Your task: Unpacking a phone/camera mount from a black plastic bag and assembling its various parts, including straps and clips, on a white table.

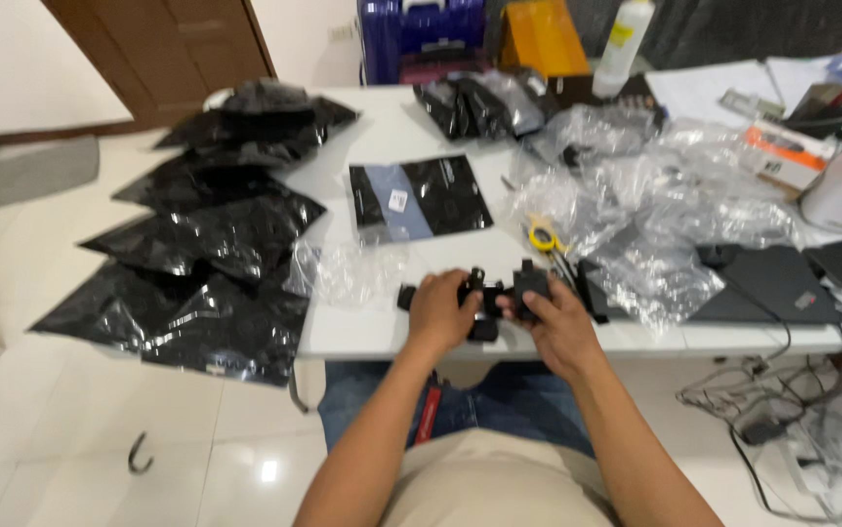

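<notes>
Both hands grip a small black plastic clamp-like part [499, 298] at the white table's [362, 337] near edge.
Left hand [440, 310] and right hand [557, 317] clench it over the lap; a slipped piece could drop to the glossy tiled floor [235, 459].

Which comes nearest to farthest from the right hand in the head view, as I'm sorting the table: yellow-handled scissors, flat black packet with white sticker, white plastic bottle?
1. Yellow-handled scissors, just beyond the right hand.
2. Flat black packet with white sticker, mid-table, leftward.
3. White plastic bottle, far edge.
</notes>
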